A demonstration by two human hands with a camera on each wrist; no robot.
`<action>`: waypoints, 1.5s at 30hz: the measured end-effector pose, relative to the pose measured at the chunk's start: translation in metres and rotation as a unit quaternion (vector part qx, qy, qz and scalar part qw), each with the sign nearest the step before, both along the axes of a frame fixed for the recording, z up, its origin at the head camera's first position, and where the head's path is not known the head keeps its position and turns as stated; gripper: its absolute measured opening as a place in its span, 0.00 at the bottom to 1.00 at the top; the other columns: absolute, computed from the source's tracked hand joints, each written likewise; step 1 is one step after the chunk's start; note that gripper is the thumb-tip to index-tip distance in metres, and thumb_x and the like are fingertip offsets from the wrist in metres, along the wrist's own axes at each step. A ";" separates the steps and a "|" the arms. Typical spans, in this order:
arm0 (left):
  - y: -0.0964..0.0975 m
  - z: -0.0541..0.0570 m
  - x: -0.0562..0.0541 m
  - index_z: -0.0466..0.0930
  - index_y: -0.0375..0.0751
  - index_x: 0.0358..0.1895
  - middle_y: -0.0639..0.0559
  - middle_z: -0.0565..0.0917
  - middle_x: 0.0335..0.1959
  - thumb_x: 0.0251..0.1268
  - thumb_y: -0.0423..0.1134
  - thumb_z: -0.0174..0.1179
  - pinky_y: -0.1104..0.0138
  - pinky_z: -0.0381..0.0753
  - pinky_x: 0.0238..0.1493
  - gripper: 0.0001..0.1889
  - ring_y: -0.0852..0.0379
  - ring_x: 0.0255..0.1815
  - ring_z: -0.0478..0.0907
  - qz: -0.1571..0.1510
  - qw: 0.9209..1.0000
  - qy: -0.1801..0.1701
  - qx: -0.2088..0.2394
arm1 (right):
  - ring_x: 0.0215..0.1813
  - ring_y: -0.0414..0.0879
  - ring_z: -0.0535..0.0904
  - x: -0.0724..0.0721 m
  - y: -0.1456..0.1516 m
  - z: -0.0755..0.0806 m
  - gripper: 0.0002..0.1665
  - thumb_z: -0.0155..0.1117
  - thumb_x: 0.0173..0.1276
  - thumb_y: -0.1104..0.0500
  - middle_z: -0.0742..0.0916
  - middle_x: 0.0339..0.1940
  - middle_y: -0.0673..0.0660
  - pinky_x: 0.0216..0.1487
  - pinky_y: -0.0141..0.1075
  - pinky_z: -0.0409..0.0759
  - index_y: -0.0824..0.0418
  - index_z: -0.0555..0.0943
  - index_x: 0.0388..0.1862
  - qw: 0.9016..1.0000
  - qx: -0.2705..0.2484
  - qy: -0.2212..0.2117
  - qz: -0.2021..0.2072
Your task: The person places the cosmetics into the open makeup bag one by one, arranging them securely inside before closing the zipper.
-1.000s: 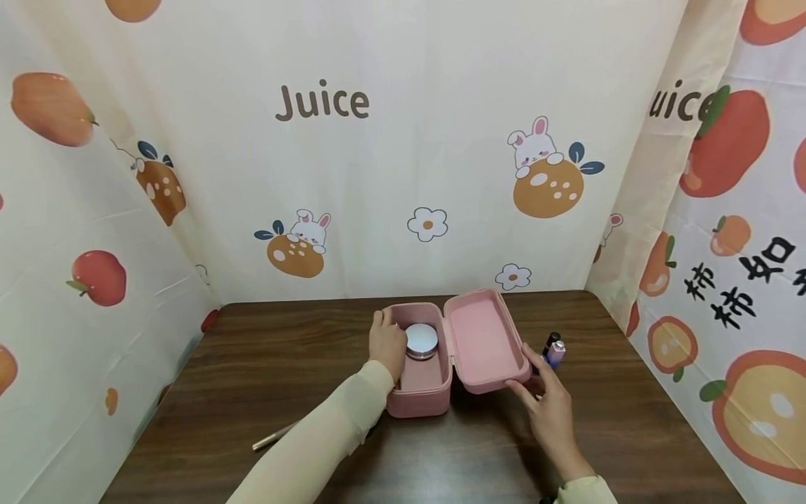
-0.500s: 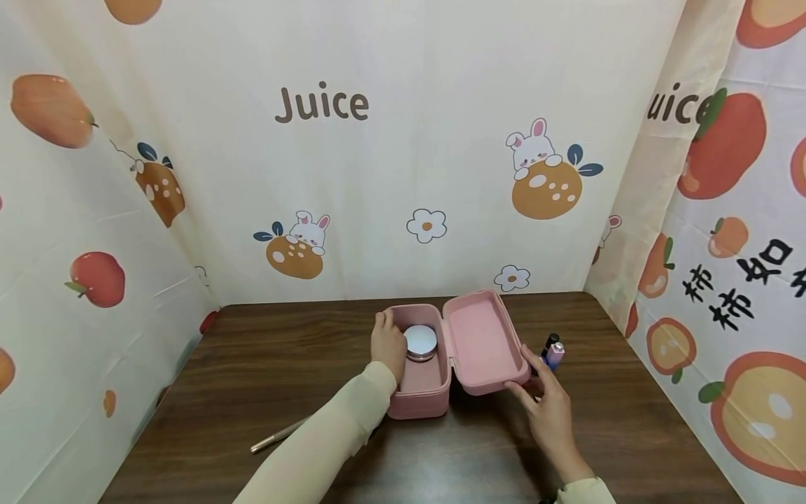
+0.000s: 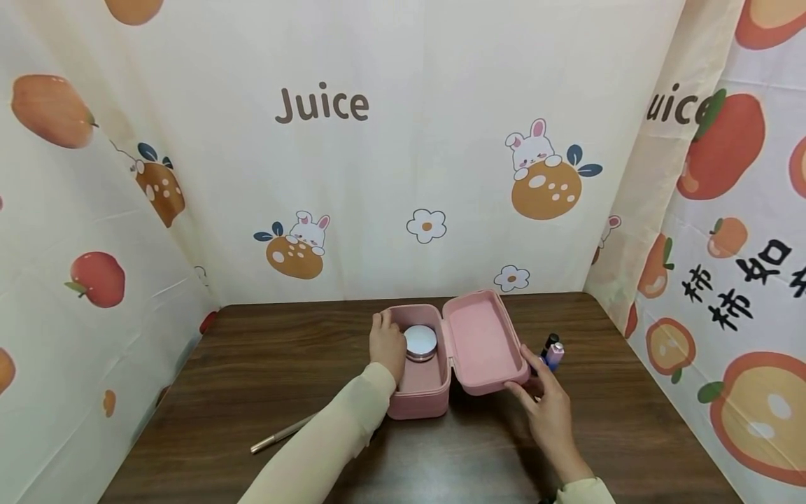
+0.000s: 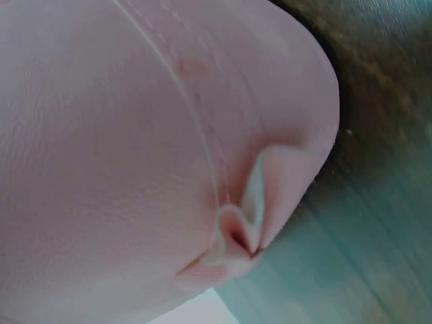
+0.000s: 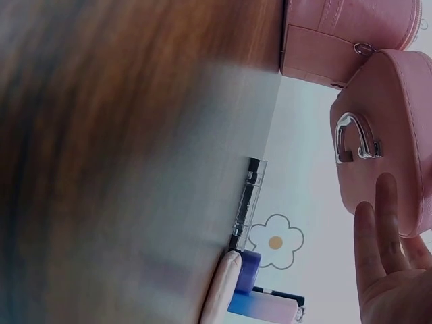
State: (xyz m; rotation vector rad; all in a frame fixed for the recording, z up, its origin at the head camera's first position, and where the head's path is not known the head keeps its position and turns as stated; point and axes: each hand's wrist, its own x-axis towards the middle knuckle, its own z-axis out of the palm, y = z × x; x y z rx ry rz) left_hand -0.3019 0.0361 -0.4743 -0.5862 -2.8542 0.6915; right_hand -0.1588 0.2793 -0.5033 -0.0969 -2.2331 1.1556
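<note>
Pale yellow sleeves; bare fingers

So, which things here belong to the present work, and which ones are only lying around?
In use, seemingly: pink case, open lid, round compact inside, left hand, right hand.
Lying about: slim stick, pink-and-blue tube, black-topped tube.

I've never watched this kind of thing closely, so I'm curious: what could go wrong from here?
The pink lid might drop if the right hand slips, since it holds only the near outer corner. Falling outward, it could knock the small containers just beyond. The left sleeve hides one end of the slim stick in the head view, so it might brush it.
</note>
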 end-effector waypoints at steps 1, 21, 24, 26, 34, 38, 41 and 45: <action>-0.001 0.000 0.000 0.88 0.55 0.44 0.55 0.83 0.43 0.70 0.44 0.53 0.52 0.54 0.64 0.12 0.46 0.63 0.61 0.001 1.000 0.005 0.012 | 0.33 0.27 0.79 0.000 0.000 0.000 0.44 0.76 0.50 0.71 0.84 0.57 0.58 0.38 0.20 0.76 0.54 0.75 0.69 1.000 -0.001 0.000 0.001; -0.123 0.016 0.021 0.87 0.51 0.49 0.53 0.86 0.39 0.66 0.40 0.63 0.59 0.79 0.29 0.11 0.55 0.32 0.81 0.006 0.878 0.030 0.477 | 0.33 0.27 0.79 0.003 -0.004 -0.001 0.43 0.75 0.52 0.71 0.84 0.56 0.58 0.37 0.19 0.75 0.53 0.75 0.69 1.000 -0.004 -0.011 -0.003; -0.159 0.007 0.035 0.86 0.52 0.52 0.54 0.85 0.40 0.68 0.43 0.62 0.62 0.76 0.28 0.11 0.59 0.31 0.79 0.034 0.884 -0.019 0.467 | 0.34 0.27 0.78 0.003 -0.003 -0.001 0.43 0.75 0.52 0.70 0.84 0.57 0.58 0.37 0.18 0.75 0.53 0.75 0.69 1.000 0.003 -0.014 -0.006; -0.180 0.000 0.044 0.86 0.51 0.53 0.54 0.85 0.41 0.68 0.44 0.62 0.62 0.77 0.29 0.12 0.59 0.33 0.80 0.048 0.887 -0.046 0.458 | 0.34 0.27 0.78 0.002 -0.003 0.000 0.43 0.75 0.52 0.71 0.84 0.56 0.60 0.37 0.18 0.74 0.54 0.75 0.68 1.000 0.006 -0.009 -0.006; -0.214 -0.028 0.081 0.86 0.51 0.52 0.55 0.85 0.41 0.62 0.49 0.67 0.60 0.79 0.30 0.17 0.61 0.30 0.78 0.088 0.896 -0.084 0.427 | 0.34 0.26 0.78 0.001 -0.001 0.004 0.44 0.75 0.52 0.71 0.84 0.55 0.61 0.38 0.17 0.75 0.54 0.74 0.69 1.000 0.009 -0.009 -0.004; -0.218 -0.040 0.095 0.86 0.52 0.52 0.54 0.85 0.42 0.58 0.52 0.69 0.56 0.80 0.35 0.19 0.56 0.34 0.80 0.072 0.907 -0.066 0.410 | 0.34 0.25 0.78 0.002 0.000 0.005 0.44 0.75 0.52 0.71 0.85 0.53 0.59 0.38 0.18 0.75 0.53 0.74 0.69 1.000 0.007 -0.016 -0.006; -0.221 -0.046 0.101 0.86 0.55 0.52 0.54 0.84 0.42 0.55 0.52 0.71 0.55 0.79 0.36 0.20 0.55 0.35 0.78 0.066 0.915 -0.049 0.395 | 0.34 0.25 0.78 0.002 0.000 0.005 0.44 0.75 0.52 0.71 0.85 0.53 0.59 0.38 0.18 0.75 0.53 0.74 0.69 1.000 0.007 -0.018 -0.005; -0.224 -0.049 0.104 0.87 0.57 0.49 0.57 0.83 0.39 0.51 0.52 0.73 0.58 0.77 0.35 0.19 0.59 0.33 0.74 0.071 0.919 -0.058 0.384 | 0.34 0.25 0.78 0.002 -0.001 0.004 0.44 0.76 0.52 0.71 0.84 0.55 0.59 0.39 0.18 0.76 0.52 0.74 0.70 1.000 0.008 -0.021 -0.004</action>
